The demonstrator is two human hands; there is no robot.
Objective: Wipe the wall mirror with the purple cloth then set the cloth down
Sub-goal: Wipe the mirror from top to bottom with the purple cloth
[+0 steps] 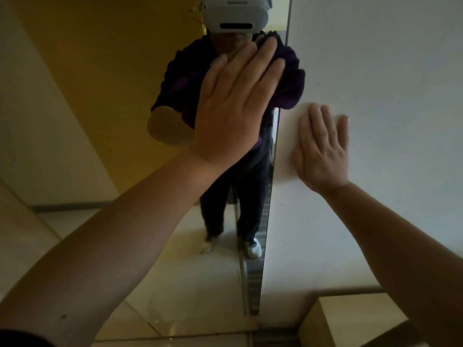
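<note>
Purple cloth [288, 78] — one — pressed on mirror [112, 71] under flat left hand [233, 106]; right hand [323, 151] spread on wall [388, 71].

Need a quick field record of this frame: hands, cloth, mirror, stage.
left hand: flat, fingers straight, pressing the purple fabric cloth against the mirror
right hand: flat on the white wall, beside the mirror's edge
wall mirror: tall, frameless, reflecting the person
cloth position: upper right of mirror, overlapping its edge
stage: wiping; cloth not yet set down
</note>
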